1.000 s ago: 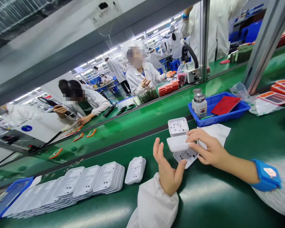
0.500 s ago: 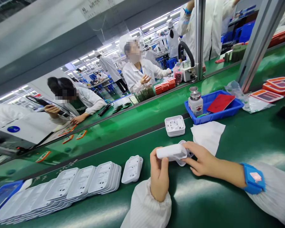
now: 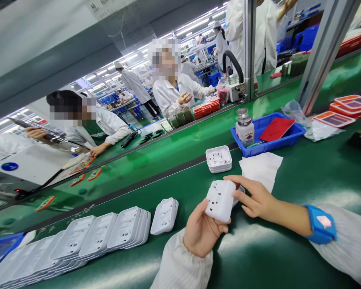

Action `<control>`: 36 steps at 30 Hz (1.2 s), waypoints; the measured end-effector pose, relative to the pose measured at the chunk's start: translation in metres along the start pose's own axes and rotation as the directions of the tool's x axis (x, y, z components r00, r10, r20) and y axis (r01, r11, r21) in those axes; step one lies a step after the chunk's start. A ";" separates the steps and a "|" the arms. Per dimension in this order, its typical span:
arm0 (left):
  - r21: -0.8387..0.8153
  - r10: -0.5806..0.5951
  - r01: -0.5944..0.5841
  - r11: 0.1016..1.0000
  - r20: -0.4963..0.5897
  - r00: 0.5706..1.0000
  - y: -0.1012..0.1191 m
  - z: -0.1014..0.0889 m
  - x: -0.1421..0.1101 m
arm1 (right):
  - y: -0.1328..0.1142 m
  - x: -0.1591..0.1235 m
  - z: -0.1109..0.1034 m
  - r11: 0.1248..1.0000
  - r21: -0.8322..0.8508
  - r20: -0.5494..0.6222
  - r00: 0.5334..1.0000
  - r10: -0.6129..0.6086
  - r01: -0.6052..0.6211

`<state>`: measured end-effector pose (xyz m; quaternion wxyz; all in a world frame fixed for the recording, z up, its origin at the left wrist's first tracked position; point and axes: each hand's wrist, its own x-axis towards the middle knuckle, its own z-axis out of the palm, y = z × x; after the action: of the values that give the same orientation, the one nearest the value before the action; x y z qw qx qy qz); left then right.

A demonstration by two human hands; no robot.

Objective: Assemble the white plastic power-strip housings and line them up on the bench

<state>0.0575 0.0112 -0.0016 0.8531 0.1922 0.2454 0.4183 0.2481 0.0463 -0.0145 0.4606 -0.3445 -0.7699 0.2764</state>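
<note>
My left hand is closed round a white plastic housing, thumb on its near left edge and fingers underneath. The housing's slotted face is turned toward me, tilted. At its upper right edge, my right hand grips it with thumb and fingertips; a blue wrist strap is round that wrist. Another white part lies partly hidden behind the held housing. Just beyond stands a short stack of white housings. To the left of my left hand sits a separate white housing.
Rows of overlapping white housings fill the left of the green bench. A blue tray holds a dispenser bottle and a red sheet. A white cloth lies before it. Co-workers sit across the green conveyor; a metal post rises at right.
The held housing has turned from edge-on to showing its slotted face. My left fingers have shifted underneath it. Orange-edged boards on the conveyor have moved a little left in view.
</note>
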 end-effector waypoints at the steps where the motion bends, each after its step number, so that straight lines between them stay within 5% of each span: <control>1: -0.018 0.015 -0.015 1.000 0.010 1.000 0.000 0.001 -0.001 | 0.002 0.000 0.000 0.999 0.014 0.039 0.999 0.036 -0.036; 10: 0.030 0.109 -0.106 0.994 -0.119 0.987 -0.006 0.006 -0.002 | 0.011 0.003 0.002 0.997 -0.079 0.122 0.992 -0.015 0.025; 13: 0.274 0.307 -0.233 0.933 -0.269 0.913 -0.001 0.006 -0.003 | 0.011 0.002 0.002 0.982 -0.149 0.106 0.989 -0.104 0.119; 15: 0.641 0.584 -0.312 0.701 -0.264 0.768 0.010 0.007 -0.010 | 0.012 0.001 0.003 0.966 -0.182 0.101 0.981 -0.167 0.183; 17: 0.950 0.839 -0.260 0.174 -0.005 0.544 0.024 0.007 -0.022 | 0.014 0.000 0.005 0.954 -0.198 0.107 0.973 -0.206 0.224; 19: 0.937 0.877 -0.046 -0.347 0.341 0.338 0.037 0.005 -0.038 | 0.016 -0.001 0.007 0.950 -0.202 0.122 0.969 -0.216 0.238; 21: 0.794 0.811 0.192 -0.577 0.529 0.252 0.046 0.000 -0.054 | 0.018 -0.001 0.009 0.947 -0.210 0.126 0.967 -0.221 0.244; 23: 0.701 0.784 0.351 -0.621 0.558 0.273 0.049 -0.008 -0.066 | 0.020 0.000 0.011 0.943 -0.222 0.128 0.966 -0.223 0.247; 29: 0.545 0.805 0.593 -0.593 0.399 0.438 0.033 -0.033 -0.079 | 0.022 0.000 0.011 0.925 -0.247 0.163 0.954 -0.252 0.287; 36: 0.586 0.824 0.586 -0.560 0.322 0.467 0.025 -0.049 -0.082 | 0.021 -0.002 0.015 0.895 -0.307 0.221 0.939 -0.262 0.322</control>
<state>-0.0303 -0.0350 -0.0068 -0.2157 0.6441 0.7021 0.2135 0.2414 0.0558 -0.0375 0.3621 -0.2731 -0.8861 0.0961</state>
